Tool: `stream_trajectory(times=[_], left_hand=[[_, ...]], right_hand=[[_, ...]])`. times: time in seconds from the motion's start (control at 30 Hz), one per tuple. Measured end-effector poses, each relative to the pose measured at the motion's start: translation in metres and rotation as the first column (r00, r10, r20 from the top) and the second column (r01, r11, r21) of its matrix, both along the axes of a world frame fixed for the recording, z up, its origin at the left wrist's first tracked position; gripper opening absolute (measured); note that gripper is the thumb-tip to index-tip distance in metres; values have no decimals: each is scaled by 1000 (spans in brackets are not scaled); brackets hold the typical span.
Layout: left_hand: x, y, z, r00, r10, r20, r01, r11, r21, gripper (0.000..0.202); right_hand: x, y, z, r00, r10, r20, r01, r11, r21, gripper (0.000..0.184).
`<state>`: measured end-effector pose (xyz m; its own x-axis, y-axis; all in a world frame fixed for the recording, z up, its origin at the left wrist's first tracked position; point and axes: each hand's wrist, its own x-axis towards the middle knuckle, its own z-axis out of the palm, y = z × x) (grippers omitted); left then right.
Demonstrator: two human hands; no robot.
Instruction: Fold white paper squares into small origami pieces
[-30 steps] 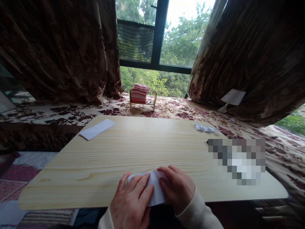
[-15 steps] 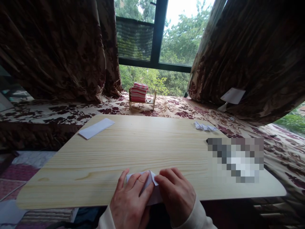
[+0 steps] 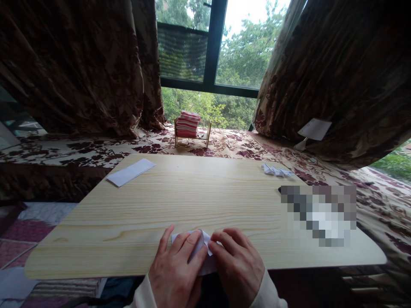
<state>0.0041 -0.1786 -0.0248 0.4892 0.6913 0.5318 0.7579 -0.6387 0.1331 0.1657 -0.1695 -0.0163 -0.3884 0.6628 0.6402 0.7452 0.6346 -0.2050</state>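
Two bare hands in cream sleeves [image 3: 268, 291] meet at the middle of the near edge of a pale wood-grain table [image 3: 192, 201], over a creased white sheet of paper [image 3: 208, 268]. The left hand [image 3: 176, 267] lies palm down on the paper's left part, fingers loosely spread, seeming to press rather than grip. The right hand [image 3: 239, 265] is curled, its thumb and forefinger closed on a small raised flap [image 3: 209, 251] at the paper's right side. A second ago the paper lay flatter under looser right fingers; now its far edge rises to a peak between the hands, which suggests a fold being shaped, not yet pressed flat.

The left hand covers much of the paper, so the fold's full outline cannot be made out.

Farther off, by the table's right edge, a pixelated patch [image 3: 318, 216] blots out whatever lies there; only a dark tip [image 3: 280, 189] shows. At the far left corner lies a long, flat white paper strip [image 3: 131, 172]; at the far right corner sits a row of pointed white folded-paper shapes [image 3: 276, 171], too small to count surely.

Beyond the far edge, on a ledge spread with floral cloth [image 3: 231, 141], stand a small wooden rack [image 3: 209, 130] holding stacked red-and-white striped cloths [image 3: 187, 124] and, to the right, a white lamp [image 3: 316, 129]. Dark patterned curtains [image 3: 337, 77] flank a window [image 3: 211, 55]
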Motion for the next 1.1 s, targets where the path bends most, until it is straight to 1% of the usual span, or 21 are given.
stream_trajectory(times=[0.17,0.33,0.47,0.6,0.77,0.83,0.93,1.1], left_hand=[[-1,2,-2,1000,-21,11,21,1000,18,36],[-4,6,-6,998,-66,20,64,994,83,37],[-6,6,-6,997,-78,10,77,992,104,37],[-6,6,-3,997,-75,5,74,993,97,36],[-4,3,4,999,-53,9,53,998,22,36],[-4,2,5,999,-47,7,46,999,10,36],[-4,3,3,999,-51,13,51,998,31,34],[-5,6,-2,998,-70,7,69,994,87,35]], right_hand=[[-1,2,2,999,-18,32,19,999,-32,24],[-1,3,1,999,-25,47,26,999,-26,25],[-2,2,0,999,-25,46,26,999,-21,25],[-2,1,0,999,-23,47,24,1000,-16,27],[-2,1,0,999,-19,33,20,1000,-17,27],[-2,1,0,1000,-11,28,12,1000,-26,27],[-1,1,1,999,-4,43,6,999,-42,25],[-1,0,2,996,-27,82,31,998,-50,20]])
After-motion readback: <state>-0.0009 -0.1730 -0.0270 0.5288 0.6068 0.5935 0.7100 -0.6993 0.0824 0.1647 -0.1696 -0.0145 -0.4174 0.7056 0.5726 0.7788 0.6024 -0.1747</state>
